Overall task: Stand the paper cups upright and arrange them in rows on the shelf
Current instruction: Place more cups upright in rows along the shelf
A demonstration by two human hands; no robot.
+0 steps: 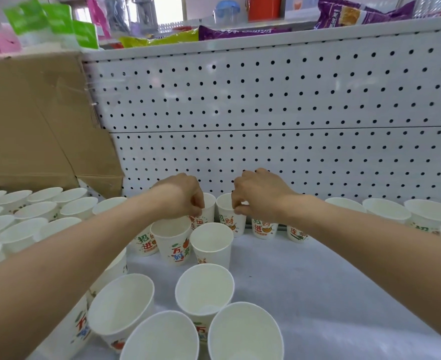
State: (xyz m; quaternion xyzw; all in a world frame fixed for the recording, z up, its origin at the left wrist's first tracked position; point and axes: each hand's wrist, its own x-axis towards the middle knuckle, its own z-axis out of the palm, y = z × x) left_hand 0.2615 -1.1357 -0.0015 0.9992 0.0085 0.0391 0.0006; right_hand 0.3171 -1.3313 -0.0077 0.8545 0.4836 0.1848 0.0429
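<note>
Shelf surface: flat white shelf [318, 294] with a faintly mottled, matt finish, bare across its right half
Back wall: white metal pegboard [266, 105] with an even grid of small round holes, split by one horizontal seam
Paper cups: thin white paper, tapered, with rolled rims; sides printed with red, green and orange characters and small fruit pictures
Cup contents: every cup whose mouth shows is upright and shows only its white inside
Back row: cups stand rim to rim along the foot of the pegboard, running right as far as the cup [432, 216] near the frame edge
Left block: packed rows of cups [32, 216] fill the left side of the shelf
Near cluster: four cups [203, 289] stand close together at the bottom centre, their mouths oval from the wide lens
Middle pair: two cups [211, 242] stand side by side just in front of the back row
Left hand: left hand [180, 196] pinches the rim of a back-row cup [209, 209], thumb and fingertips closed on it
Right hand: right hand [261, 196] pinches the rim of the neighbouring cup [229, 216] the same way
Cardboard box: brown corrugated box [32, 120] with creased flaps and clear tape, standing behind the left block
Upper shelf: crinkled foil snack bags [240, 32] in purple and yellow, green-and-white packets [50, 24] at the left
</note>
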